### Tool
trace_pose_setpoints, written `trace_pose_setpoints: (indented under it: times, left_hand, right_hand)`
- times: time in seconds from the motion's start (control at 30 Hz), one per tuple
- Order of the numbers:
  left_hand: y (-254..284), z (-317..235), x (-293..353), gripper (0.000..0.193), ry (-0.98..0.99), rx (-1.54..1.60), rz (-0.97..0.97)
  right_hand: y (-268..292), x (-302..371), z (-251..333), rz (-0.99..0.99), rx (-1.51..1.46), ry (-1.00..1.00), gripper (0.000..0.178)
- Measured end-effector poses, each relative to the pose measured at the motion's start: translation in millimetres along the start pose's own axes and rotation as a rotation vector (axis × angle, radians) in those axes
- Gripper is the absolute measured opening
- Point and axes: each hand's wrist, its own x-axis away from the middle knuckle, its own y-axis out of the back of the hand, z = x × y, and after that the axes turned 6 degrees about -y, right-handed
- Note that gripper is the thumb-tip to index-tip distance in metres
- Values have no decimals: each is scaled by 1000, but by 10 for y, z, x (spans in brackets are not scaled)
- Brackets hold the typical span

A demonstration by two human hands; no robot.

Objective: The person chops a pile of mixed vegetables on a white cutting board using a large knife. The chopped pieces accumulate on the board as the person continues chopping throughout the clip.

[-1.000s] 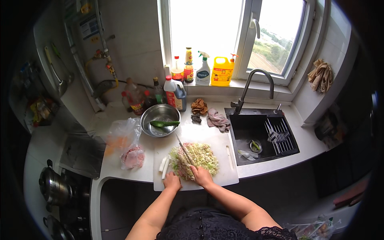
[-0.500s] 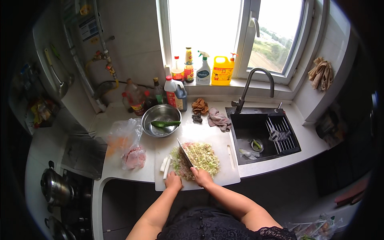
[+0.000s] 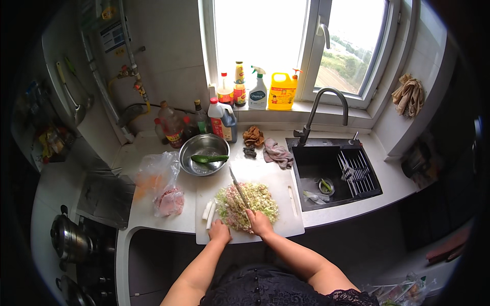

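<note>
A knife (image 3: 237, 186) is in my right hand (image 3: 261, 223), which is shut around its handle. Its blade points away from me, down into a pile of finely chopped pale green and pinkish food (image 3: 260, 201). Under the pile lies a white cutting board (image 3: 286, 224). My left hand (image 3: 220, 232) is closed at the board's near edge, left of the pile, with its fingers curled there. Just beyond that hand, white stalk pieces (image 3: 209, 210) lie on the board. At its right side is a thin pale strip (image 3: 292, 200).
Behind the board stands a steel bowl (image 3: 196, 168) with a green cucumber-like vegetable (image 3: 210, 158). Left of the board is a plastic bag of pink meat (image 3: 169, 202). A black sink (image 3: 319, 204) is at the right. Rags (image 3: 278, 153) and a large sauce jug (image 3: 223, 120) sit behind.
The knife has turned more edge-on and its tip has shifted slightly away from me, to the right. My left hand stays at the board's near edge.
</note>
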Motion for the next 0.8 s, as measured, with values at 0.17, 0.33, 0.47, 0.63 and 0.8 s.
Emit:
trace_pose_setpoints:
  times: [0.17, 0.33, 0.47, 0.63, 0.8]
  left_hand:
    - [15, -15, -2, 55, -10, -6, -30]
    - [-118, 68, -86, 35, 17, -16, -64]
    - [-181, 67, -129, 25, 9, -49, -91]
    - [-194, 116, -129, 25, 11, -24, -104]
    - [-231, 100, -140, 24, 8, -46, -94]
  right_hand:
    - [99, -76, -74, 44, 25, -60, 63]
    - [216, 64, 56, 10, -16, -34, 63]
    - [122, -113, -264, 30, 32, -74, 63]
    - [354, 19, -50, -63, -12, -12, 61]
    - [301, -87, -386, 79, -11, -164, 65]
